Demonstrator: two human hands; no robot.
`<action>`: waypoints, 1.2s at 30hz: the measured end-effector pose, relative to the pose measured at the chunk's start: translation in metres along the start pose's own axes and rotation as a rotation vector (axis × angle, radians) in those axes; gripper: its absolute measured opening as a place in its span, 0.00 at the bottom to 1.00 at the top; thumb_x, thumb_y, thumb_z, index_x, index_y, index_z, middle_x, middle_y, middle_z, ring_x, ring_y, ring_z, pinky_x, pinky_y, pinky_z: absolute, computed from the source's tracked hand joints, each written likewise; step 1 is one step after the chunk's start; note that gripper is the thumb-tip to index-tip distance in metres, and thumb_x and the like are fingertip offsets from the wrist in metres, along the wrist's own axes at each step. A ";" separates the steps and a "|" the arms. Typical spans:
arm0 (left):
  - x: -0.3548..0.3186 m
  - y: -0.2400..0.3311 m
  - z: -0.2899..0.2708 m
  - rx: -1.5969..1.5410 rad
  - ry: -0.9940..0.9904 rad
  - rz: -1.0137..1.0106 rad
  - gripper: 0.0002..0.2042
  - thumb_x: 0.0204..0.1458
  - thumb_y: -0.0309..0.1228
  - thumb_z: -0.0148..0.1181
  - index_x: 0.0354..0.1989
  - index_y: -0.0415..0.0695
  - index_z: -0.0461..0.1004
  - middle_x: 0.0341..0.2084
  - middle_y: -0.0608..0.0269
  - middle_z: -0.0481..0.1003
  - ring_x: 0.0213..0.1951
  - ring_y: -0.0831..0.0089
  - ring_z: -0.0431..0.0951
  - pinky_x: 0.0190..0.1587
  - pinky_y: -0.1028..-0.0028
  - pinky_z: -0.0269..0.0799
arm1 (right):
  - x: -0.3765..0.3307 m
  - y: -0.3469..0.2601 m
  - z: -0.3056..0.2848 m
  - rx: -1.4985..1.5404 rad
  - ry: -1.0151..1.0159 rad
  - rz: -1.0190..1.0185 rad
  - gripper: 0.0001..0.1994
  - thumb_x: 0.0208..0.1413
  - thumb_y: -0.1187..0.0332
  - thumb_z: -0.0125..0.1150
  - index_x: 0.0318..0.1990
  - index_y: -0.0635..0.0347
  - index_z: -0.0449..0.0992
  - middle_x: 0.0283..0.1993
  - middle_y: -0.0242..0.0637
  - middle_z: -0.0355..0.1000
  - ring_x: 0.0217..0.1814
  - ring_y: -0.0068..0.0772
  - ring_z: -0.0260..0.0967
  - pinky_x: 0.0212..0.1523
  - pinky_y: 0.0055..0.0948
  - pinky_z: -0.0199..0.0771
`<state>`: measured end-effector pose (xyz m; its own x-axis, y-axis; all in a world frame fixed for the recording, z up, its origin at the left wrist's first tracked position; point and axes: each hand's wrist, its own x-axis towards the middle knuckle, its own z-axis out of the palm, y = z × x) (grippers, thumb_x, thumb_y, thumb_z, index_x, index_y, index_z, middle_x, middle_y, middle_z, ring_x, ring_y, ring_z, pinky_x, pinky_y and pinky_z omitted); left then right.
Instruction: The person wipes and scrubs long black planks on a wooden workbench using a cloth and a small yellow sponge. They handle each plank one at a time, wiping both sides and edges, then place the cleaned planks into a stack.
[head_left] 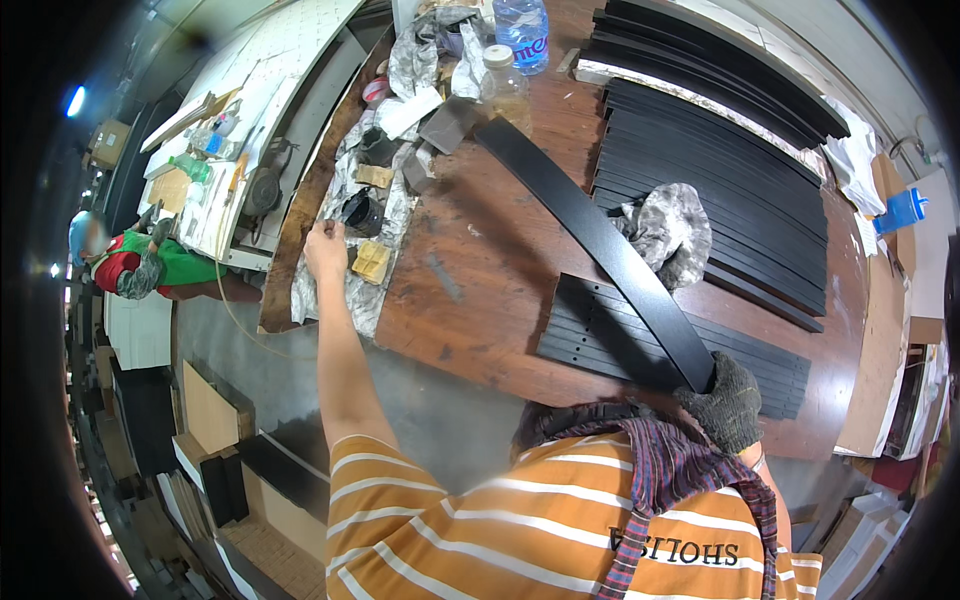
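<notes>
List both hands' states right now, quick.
Left hand: bare, fingers curled beside the dark container; whether it grips anything cannot be told.
Right hand: gloved, closed on one end of the long black board.

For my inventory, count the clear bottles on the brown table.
2: a white-capped bottle beyond the far end of the black board, and a larger bottle behind it, rightward. The crumpled cloth could hide others.

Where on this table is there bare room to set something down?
The widest bare wood lies between the stained cloth and the nearer boards. A narrower patch separates the jar from the big board stack. The cloth is crowded with a dark cup and yellow blocks.
</notes>
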<state>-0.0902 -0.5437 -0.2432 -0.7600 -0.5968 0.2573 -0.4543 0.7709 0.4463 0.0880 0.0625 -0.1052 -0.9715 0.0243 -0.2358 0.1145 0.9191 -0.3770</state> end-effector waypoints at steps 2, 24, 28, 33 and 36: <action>-0.001 -0.003 0.002 0.005 -0.006 -0.023 0.13 0.55 0.37 0.67 0.42 0.42 0.82 0.36 0.52 0.83 0.42 0.55 0.83 0.47 0.60 0.76 | 0.000 -0.004 -0.003 0.026 0.002 0.004 0.25 0.40 0.52 0.74 0.41 0.61 0.78 0.33 0.53 0.77 0.38 0.60 0.76 0.41 0.49 0.75; -0.221 0.256 -0.122 -1.093 -0.487 0.645 0.08 0.48 0.12 0.63 0.37 0.32 0.75 0.30 0.60 0.73 0.31 0.78 0.71 0.33 0.79 0.66 | -0.026 -0.006 -0.023 0.097 0.222 0.069 0.17 0.46 0.57 0.71 0.40 0.55 0.79 0.30 0.46 0.78 0.35 0.53 0.79 0.38 0.45 0.77; -0.245 0.267 -0.123 -1.055 -0.623 0.698 0.07 0.45 0.11 0.62 0.33 0.32 0.75 0.26 0.58 0.74 0.29 0.73 0.73 0.33 0.76 0.69 | -0.028 -0.002 -0.023 0.123 0.176 0.083 0.23 0.42 0.56 0.78 0.42 0.58 0.79 0.32 0.47 0.80 0.36 0.53 0.80 0.38 0.43 0.78; -0.256 0.273 -0.119 -1.106 -0.608 0.664 0.08 0.43 0.10 0.62 0.32 0.32 0.75 0.24 0.57 0.74 0.28 0.72 0.73 0.32 0.75 0.68 | -0.030 0.000 -0.023 0.144 0.203 0.101 0.22 0.42 0.55 0.78 0.41 0.58 0.79 0.31 0.47 0.79 0.35 0.53 0.79 0.38 0.44 0.77; -0.257 0.273 -0.119 -1.034 -0.595 0.703 0.09 0.42 0.09 0.62 0.32 0.31 0.75 0.24 0.57 0.74 0.27 0.71 0.73 0.31 0.75 0.68 | -0.030 0.001 -0.022 0.127 0.228 0.077 0.21 0.42 0.55 0.78 0.40 0.57 0.79 0.30 0.47 0.78 0.35 0.54 0.79 0.37 0.44 0.77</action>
<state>0.0365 -0.2060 -0.0849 -0.8842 0.2301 0.4066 0.4515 0.1974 0.8701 0.1124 0.0713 -0.0786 -0.9789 0.1934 -0.0656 0.2009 0.8547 -0.4787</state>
